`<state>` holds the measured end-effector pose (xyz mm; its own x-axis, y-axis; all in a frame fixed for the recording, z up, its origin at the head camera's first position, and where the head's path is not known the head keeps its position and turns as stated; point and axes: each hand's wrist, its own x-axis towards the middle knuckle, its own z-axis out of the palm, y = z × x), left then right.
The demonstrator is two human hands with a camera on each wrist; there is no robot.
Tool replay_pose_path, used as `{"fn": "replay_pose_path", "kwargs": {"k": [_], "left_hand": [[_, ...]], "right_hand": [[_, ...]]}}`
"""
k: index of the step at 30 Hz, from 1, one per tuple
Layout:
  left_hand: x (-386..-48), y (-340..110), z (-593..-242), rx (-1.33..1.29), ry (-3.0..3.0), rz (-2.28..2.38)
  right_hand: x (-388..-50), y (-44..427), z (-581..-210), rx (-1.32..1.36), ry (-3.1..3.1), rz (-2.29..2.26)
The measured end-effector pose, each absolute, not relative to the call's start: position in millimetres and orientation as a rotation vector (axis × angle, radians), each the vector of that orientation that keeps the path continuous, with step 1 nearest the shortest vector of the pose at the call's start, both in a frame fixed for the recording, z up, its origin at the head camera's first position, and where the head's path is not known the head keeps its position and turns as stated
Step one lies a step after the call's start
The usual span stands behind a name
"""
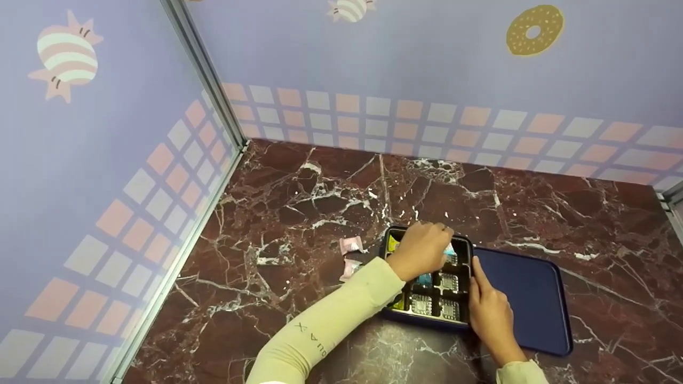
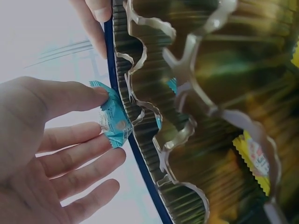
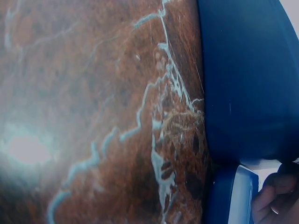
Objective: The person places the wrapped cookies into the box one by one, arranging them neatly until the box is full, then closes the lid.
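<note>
My left hand [image 1: 424,250] is over the far part of a dark blue box [image 1: 427,322] with a divided metallic tray [image 1: 451,309]. Its thumb and fingers pinch a blue-wrapped candy [image 2: 114,116] beside the tray's edge; the same candy [image 1: 449,249] shows partly in the head view. My right hand [image 1: 490,309] lies against the box's right side, touching it with an extended finger. Inside the tray are another blue candy [image 1: 425,279] and yellow-wrapped candies [image 2: 254,161]. The left hand and sleeve hide part of the compartments.
Two pink-wrapped candies [image 1: 351,245] lie left of the box on the dark red marbled surface [image 1: 299,213]. The flat blue lid [image 1: 528,298] lies at the box's right. White bits are scattered behind it. Patterned panels [image 1: 427,69] stand behind and at the left.
</note>
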<state>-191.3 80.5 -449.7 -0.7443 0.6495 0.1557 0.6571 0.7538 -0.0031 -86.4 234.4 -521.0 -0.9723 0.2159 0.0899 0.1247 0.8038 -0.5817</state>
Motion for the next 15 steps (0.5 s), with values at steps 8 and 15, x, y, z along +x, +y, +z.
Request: {"fn": "replay_pose_path", "kwargs": {"k": [8,15], "left_hand": [[-191,89,-451,-1.064,-2.836,-0.093],[-190,99,-453,-1.048,-2.882,-0.073]], "right_hand": [[-87,233,-519,-0.273,-2.854,0.902],[-86,234,-519,-0.283,-2.861,0.909]]}}
